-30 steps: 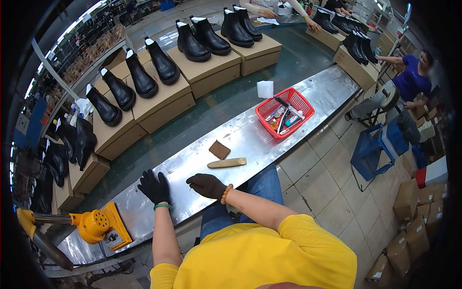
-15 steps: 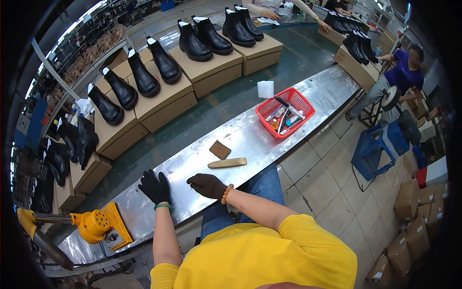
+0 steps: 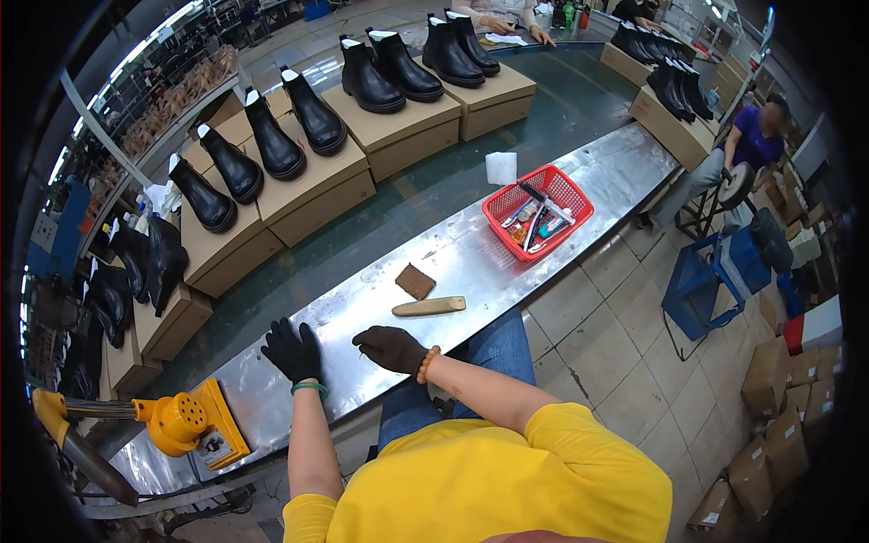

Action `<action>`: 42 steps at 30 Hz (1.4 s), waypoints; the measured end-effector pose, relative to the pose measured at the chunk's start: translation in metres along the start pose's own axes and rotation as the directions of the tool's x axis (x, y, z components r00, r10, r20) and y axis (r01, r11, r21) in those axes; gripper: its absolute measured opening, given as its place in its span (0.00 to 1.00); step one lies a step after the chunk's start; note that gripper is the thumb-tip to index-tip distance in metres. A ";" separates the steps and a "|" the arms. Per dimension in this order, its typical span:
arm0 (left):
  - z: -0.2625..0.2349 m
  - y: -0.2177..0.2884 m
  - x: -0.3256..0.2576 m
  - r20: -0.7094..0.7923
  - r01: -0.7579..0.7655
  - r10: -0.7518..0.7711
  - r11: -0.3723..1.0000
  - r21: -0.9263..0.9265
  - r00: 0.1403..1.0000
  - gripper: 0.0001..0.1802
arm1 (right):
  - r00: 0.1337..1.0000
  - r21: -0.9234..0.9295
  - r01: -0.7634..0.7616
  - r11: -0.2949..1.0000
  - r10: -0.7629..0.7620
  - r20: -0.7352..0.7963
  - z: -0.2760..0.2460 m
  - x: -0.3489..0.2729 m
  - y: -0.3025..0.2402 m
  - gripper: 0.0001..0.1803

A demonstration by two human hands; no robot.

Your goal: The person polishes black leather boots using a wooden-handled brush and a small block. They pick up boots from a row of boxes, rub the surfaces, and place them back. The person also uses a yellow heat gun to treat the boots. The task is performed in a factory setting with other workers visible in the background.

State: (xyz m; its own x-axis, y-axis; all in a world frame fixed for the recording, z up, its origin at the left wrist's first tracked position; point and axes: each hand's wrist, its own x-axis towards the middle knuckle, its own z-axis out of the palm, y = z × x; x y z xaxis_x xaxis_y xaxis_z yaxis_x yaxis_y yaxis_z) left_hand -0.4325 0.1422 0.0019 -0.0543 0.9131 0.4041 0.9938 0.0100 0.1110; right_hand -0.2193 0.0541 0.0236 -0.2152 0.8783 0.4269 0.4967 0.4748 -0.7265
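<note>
My left hand wears a black glove and lies on the shiny metal bench, fingers spread and nothing in them. Beside it, my right hand, in a dark brown glove, rests on the bench edge with its fingers curled in; whether they hold anything is hidden. Just beyond the right hand lies a tan, flat tool with a rounded end. A brown square pad sits behind that. Farther right stands a red plastic basket holding small tools and tubes, with a white block behind it.
Across the green conveyor, black ankle boots stand in pairs on cardboard boxes. A yellow machine is at the bench's left end. To the right are a blue stool, stacked cartons and a seated person.
The boots and boxes on the conveyor have shifted slightly right. At right, the person in purple has sunk lower, and the person across has drawn a hand back. My hands stay still.
</note>
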 end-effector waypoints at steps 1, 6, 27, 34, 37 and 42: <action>0.000 0.000 0.000 -0.002 -0.001 0.001 1.000 0.002 1.000 0.27 | 1.000 0.003 -0.003 1.000 0.003 0.004 -0.001 0.000 -0.001 0.11; 0.002 -0.002 0.001 -0.002 -0.002 0.002 1.000 0.001 1.000 0.27 | 1.000 0.010 -0.018 1.000 0.018 0.014 -0.001 0.000 -0.002 0.10; -0.005 0.001 0.002 0.030 0.005 -0.005 1.000 -0.002 1.000 0.27 | 0.999 -0.005 0.020 1.000 -0.020 -0.026 0.004 0.000 0.003 0.10; -0.003 0.000 0.001 -0.005 -0.007 0.007 1.000 0.011 1.000 0.27 | 0.999 0.006 0.026 1.000 -0.025 -0.040 0.006 -0.001 0.004 0.10; -0.002 -0.001 0.001 -0.004 -0.004 0.004 1.000 0.007 1.000 0.27 | 0.998 0.008 0.032 0.999 -0.031 -0.045 0.005 -0.001 0.004 0.10; -0.003 0.000 0.002 -0.001 -0.003 0.003 1.000 0.008 1.000 0.27 | 0.999 0.001 0.034 0.999 -0.033 -0.040 0.006 0.000 0.005 0.10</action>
State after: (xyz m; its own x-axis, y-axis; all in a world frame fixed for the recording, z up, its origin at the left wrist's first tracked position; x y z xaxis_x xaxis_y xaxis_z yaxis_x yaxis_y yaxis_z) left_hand -0.4330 0.1428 0.0048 -0.0515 0.9126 0.4057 0.9947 0.0108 0.1022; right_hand -0.2219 0.0563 0.0165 -0.1976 0.8590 0.4724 0.4880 0.5041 -0.7126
